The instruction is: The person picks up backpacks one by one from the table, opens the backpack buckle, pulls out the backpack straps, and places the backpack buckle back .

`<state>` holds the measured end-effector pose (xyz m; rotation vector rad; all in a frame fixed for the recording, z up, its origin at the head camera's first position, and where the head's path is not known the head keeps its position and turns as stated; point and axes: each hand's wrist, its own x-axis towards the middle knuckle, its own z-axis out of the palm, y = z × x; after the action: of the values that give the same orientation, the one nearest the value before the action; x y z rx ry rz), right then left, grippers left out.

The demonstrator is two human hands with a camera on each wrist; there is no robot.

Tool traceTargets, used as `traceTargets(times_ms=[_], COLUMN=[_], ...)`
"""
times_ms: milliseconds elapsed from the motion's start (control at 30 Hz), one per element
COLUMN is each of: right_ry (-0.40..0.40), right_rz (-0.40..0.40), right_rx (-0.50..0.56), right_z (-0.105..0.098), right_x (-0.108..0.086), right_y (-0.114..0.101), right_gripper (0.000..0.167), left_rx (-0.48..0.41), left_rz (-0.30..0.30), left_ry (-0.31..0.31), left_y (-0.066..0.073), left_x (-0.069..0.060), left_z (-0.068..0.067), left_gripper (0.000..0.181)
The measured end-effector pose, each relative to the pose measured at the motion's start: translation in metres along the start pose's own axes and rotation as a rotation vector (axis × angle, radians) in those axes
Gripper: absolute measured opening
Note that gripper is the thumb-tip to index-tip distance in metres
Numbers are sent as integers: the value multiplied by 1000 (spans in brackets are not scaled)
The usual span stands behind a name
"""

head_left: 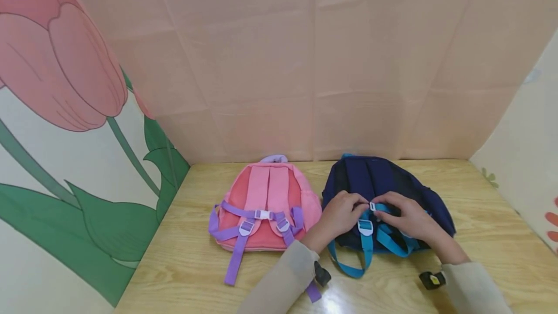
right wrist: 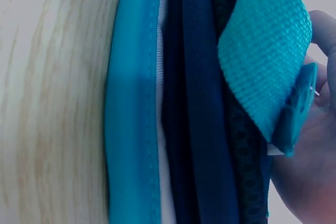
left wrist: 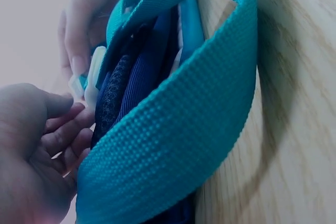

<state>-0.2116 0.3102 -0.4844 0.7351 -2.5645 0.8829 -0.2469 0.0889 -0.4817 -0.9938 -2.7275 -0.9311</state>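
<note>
Left grip [head_left: 341,213] and right grip [head_left: 409,214] both pinched 1 white buckle [head_left: 372,206] on a blue strap [head_left: 367,245] of the navy backpack [head_left: 380,178], which lay on the wooden surface [head_left: 183,265], just right of the pink backpack [head_left: 268,190].

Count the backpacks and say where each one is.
2: the pink backpack on the left in the head view, and the navy backpack just to its right. Neither is fully hidden.
</note>
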Motion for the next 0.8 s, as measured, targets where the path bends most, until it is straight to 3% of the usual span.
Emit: traceTargets(times_ms=[267,433,633,800], right_ry=[30,22,0,-3], right_rz=[-20,18,59,65], right_rx=[36,28,24,-5], right_z=[-1,-6,-11,-14], right_x=[-1,-3,-8,-9], right_y=[2,1,1,3], right_gripper=[28,26,25,25], left_rx=[0,92,256,262], left_rz=[-12,-26,-26,-24], left_ry=[-51,-74,-50,-17], left_y=[1,7,13,13], left_x=[2,4,7,10], left_z=[5,7,15,22], left_gripper=[20,31,37,30])
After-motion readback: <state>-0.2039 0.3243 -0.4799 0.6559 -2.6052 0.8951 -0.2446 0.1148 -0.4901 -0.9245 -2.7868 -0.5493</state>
